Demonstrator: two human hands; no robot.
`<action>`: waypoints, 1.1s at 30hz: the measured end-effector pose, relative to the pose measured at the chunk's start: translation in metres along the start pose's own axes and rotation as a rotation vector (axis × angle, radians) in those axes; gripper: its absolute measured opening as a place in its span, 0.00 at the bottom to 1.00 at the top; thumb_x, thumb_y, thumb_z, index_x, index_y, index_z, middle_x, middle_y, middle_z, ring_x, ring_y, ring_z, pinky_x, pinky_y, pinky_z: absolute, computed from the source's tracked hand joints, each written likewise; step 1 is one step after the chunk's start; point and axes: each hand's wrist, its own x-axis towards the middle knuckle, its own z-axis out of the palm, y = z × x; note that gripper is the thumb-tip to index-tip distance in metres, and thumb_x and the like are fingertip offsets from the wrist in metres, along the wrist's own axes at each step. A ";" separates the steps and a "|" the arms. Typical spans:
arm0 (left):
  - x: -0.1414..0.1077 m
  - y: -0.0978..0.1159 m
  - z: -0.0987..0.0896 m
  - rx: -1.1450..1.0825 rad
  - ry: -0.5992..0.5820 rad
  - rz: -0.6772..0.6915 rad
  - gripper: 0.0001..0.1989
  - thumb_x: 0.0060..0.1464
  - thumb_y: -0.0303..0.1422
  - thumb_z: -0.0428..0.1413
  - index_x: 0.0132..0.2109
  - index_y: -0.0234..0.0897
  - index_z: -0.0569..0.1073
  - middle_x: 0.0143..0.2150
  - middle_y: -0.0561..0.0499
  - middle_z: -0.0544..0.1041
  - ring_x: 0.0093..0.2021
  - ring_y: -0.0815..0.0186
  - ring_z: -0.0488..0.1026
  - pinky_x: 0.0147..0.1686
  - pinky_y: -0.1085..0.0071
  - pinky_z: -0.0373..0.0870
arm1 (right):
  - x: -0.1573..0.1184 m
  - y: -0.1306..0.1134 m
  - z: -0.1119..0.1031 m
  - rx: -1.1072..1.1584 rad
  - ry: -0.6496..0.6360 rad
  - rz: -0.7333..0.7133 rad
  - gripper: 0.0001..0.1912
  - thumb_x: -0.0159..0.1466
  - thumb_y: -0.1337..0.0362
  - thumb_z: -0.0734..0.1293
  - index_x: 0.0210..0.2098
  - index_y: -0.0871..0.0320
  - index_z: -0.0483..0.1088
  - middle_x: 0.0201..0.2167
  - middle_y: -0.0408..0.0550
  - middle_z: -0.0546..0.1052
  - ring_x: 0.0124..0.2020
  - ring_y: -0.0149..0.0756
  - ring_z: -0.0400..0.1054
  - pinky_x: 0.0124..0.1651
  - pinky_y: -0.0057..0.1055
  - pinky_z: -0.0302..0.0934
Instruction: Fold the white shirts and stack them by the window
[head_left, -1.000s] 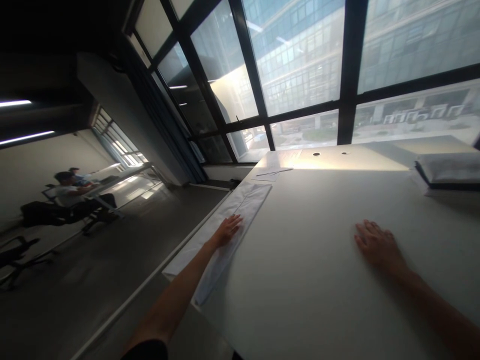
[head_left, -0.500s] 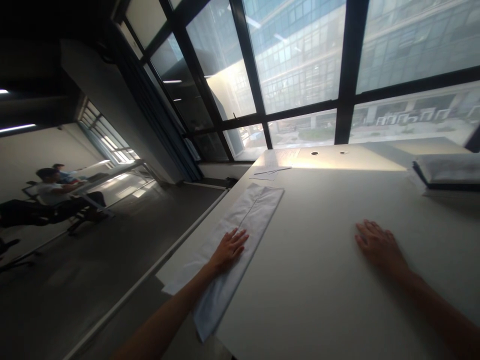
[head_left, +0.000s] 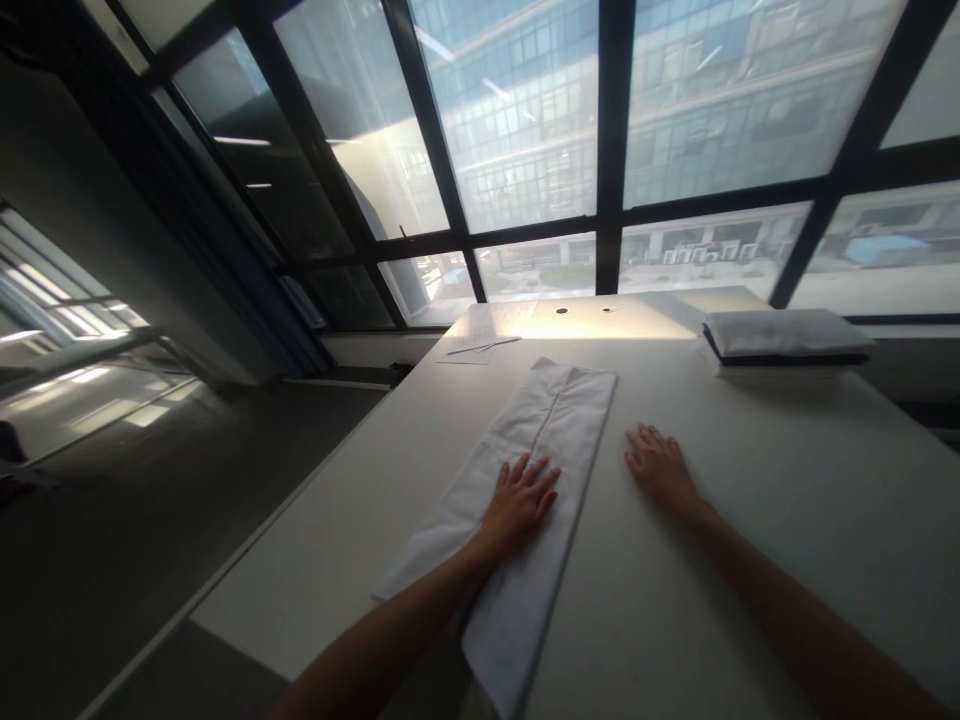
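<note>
A long folded white cloth (head_left: 571, 425) lies lengthwise on the white table (head_left: 315, 545), its lower end reaching the near edge. My left hand (head_left: 521, 500) rests flat on the middle of this cloth, fingers spread. To the right of the cloth, my right hand (head_left: 661, 468) lies palm down on or just over the bare tabletop, fingers extended and holding nothing. A dark line runs along the upper part of the cloth.
A stack of folded white and dark cloth (head_left: 787, 335) sits at the back right of the table. Papers with a thin pen-like item (head_left: 480, 348) lie at the back left. Large windows (head_left: 517, 110) stand behind the table.
The view has turned to the right. Together with the cloth, my left hand has shifted right across the table, and my right hand is now nearer to the cloth.
</note>
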 end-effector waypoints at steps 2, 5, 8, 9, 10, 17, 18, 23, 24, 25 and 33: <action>0.026 0.015 0.015 0.024 0.022 0.009 0.23 0.70 0.44 0.47 0.68 0.55 0.66 0.73 0.51 0.61 0.75 0.46 0.46 0.69 0.38 0.34 | 0.001 -0.001 -0.002 0.053 0.015 0.021 0.26 0.71 0.61 0.56 0.66 0.62 0.65 0.70 0.60 0.62 0.71 0.50 0.52 0.70 0.53 0.45; 0.063 0.037 0.037 0.046 0.059 -0.002 0.23 0.71 0.43 0.44 0.68 0.51 0.67 0.73 0.48 0.60 0.75 0.45 0.46 0.69 0.37 0.35 | 0.004 -0.004 -0.006 0.166 0.100 0.044 0.25 0.70 0.63 0.56 0.64 0.63 0.67 0.67 0.60 0.66 0.69 0.48 0.56 0.70 0.48 0.48; 0.098 0.054 0.056 0.057 0.097 -0.052 0.24 0.71 0.41 0.42 0.69 0.47 0.66 0.74 0.45 0.58 0.75 0.45 0.44 0.68 0.38 0.36 | 0.005 -0.011 -0.012 0.284 0.202 -0.018 0.25 0.70 0.63 0.56 0.62 0.62 0.69 0.65 0.59 0.69 0.66 0.45 0.60 0.69 0.44 0.51; 0.109 0.059 0.061 0.058 0.109 -0.066 0.24 0.71 0.40 0.42 0.69 0.45 0.65 0.74 0.44 0.57 0.75 0.45 0.44 0.68 0.38 0.36 | 0.004 -0.014 -0.014 0.312 0.218 -0.052 0.25 0.69 0.63 0.56 0.62 0.62 0.69 0.64 0.58 0.69 0.66 0.45 0.60 0.69 0.43 0.52; 0.119 0.062 0.066 0.056 0.117 -0.075 0.25 0.71 0.38 0.42 0.70 0.42 0.64 0.74 0.42 0.57 0.75 0.45 0.44 0.68 0.38 0.37 | 0.004 -0.018 -0.015 0.330 0.219 -0.083 0.25 0.69 0.64 0.56 0.62 0.62 0.69 0.64 0.57 0.69 0.66 0.44 0.60 0.69 0.42 0.52; 0.178 0.061 0.081 -0.184 0.277 -0.194 0.28 0.59 0.22 0.48 0.66 0.30 0.69 0.68 0.38 0.67 0.72 0.52 0.56 0.71 0.54 0.47 | -0.001 -0.029 -0.017 0.199 -0.051 -0.152 0.29 0.70 0.66 0.56 0.69 0.65 0.59 0.71 0.59 0.60 0.73 0.46 0.49 0.73 0.46 0.40; 0.183 0.057 0.080 -0.229 0.315 -0.227 0.28 0.57 0.21 0.47 0.64 0.31 0.70 0.66 0.39 0.70 0.69 0.54 0.61 0.69 0.58 0.51 | -0.002 -0.029 -0.017 0.178 -0.083 -0.148 0.30 0.70 0.64 0.55 0.70 0.65 0.59 0.72 0.59 0.58 0.73 0.47 0.47 0.73 0.49 0.39; 0.191 0.033 0.060 -0.260 0.340 -0.235 0.25 0.53 0.22 0.52 0.58 0.33 0.75 0.56 0.42 0.77 0.58 0.59 0.72 0.61 0.63 0.64 | -0.002 -0.029 -0.021 0.156 -0.123 -0.131 0.29 0.71 0.62 0.56 0.70 0.63 0.58 0.73 0.57 0.55 0.74 0.46 0.44 0.73 0.49 0.37; 0.188 0.028 0.056 -0.243 0.337 -0.218 0.23 0.53 0.23 0.54 0.56 0.34 0.76 0.56 0.43 0.77 0.58 0.58 0.71 0.62 0.62 0.63 | -0.002 -0.029 -0.022 0.160 -0.118 -0.131 0.29 0.71 0.62 0.57 0.70 0.62 0.58 0.73 0.57 0.55 0.74 0.45 0.44 0.73 0.49 0.37; 0.185 0.023 0.052 -0.212 0.335 -0.203 0.21 0.53 0.26 0.57 0.55 0.35 0.76 0.55 0.42 0.77 0.59 0.56 0.70 0.62 0.60 0.62 | -0.002 -0.030 -0.022 0.165 -0.114 -0.130 0.29 0.71 0.63 0.57 0.70 0.62 0.58 0.73 0.57 0.55 0.74 0.45 0.45 0.73 0.48 0.37; 0.163 0.018 0.049 0.036 0.302 -0.146 0.15 0.57 0.31 0.59 0.52 0.35 0.76 0.50 0.42 0.75 0.54 0.56 0.69 0.55 0.64 0.63 | -0.002 -0.031 -0.024 0.182 -0.120 -0.117 0.29 0.71 0.63 0.58 0.70 0.61 0.59 0.73 0.57 0.55 0.74 0.44 0.45 0.73 0.48 0.37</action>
